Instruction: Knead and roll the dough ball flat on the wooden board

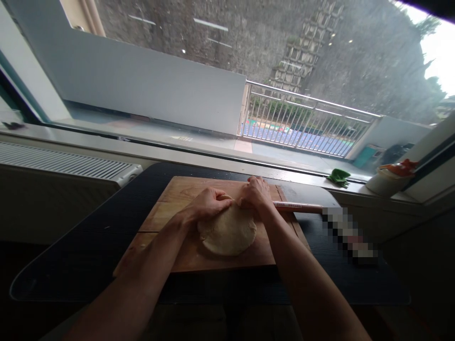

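A flat round of pale dough (229, 233) lies on a wooden cutting board (192, 262), its edge a little uneven. My left hand (210, 203) pinches the far left edge of the dough between thumb and fingers. Close beside it, my right hand (256, 193) has its fingers curled at the dough's far right edge, thumb near the left thumb; its fingertips are partly hidden. A wooden rolling pin (296, 206) stretches out to the right past my right wrist, over the board's edge, and its left end is hidden by that hand.
The board sits on a dark table (81, 246) below a window. A pixelated object (350, 235) lies on the table at right. On the sill are a green item (339, 177) and a white pot (387, 182) with an orange top. A radiator (71, 166) stands at left.
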A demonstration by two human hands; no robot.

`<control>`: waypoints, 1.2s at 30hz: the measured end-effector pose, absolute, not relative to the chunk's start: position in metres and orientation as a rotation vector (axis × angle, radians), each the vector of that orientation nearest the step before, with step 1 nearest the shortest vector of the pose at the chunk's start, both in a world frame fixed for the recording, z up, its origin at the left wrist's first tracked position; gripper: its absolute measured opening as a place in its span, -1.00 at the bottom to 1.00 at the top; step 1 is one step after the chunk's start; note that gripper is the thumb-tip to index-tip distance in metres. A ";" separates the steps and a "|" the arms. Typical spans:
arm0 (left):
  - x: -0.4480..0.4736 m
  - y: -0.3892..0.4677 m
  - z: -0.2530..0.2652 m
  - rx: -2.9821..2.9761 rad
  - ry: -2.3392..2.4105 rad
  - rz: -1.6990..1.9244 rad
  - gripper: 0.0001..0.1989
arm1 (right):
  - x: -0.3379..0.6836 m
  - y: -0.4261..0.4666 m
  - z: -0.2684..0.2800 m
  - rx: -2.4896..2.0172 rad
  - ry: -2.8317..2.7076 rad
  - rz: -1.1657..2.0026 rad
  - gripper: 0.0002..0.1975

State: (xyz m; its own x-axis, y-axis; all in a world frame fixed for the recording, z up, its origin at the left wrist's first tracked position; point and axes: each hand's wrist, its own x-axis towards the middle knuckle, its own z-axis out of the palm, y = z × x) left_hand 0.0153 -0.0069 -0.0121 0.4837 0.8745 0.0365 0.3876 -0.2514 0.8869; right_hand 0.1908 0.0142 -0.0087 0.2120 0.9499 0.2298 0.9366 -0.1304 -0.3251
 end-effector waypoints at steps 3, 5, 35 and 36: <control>0.017 -0.008 -0.012 1.797 1.081 0.740 -0.70 | 0.190 0.006 -0.012 -1.965 -1.777 -0.073 -0.70; 0.018 -0.008 -0.012 1.783 1.095 0.765 -0.71 | 0.191 -0.009 -0.014 -1.950 -1.822 -0.090 -0.68; 0.015 0.000 -0.018 1.931 1.160 0.662 -0.72 | 0.181 -0.018 -0.012 -1.872 -1.894 0.058 -0.57; 0.014 0.000 -0.018 1.945 1.174 0.658 -0.72 | 0.181 -0.029 -0.013 -1.846 -1.904 0.033 -0.57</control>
State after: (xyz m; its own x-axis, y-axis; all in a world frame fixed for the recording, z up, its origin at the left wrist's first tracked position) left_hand 0.0142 0.0000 -0.0183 0.4453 0.8943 0.0438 0.5045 -0.2911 0.8128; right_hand 0.1807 -0.0293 -0.0130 0.0293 0.9465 0.3215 0.9349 0.0878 -0.3438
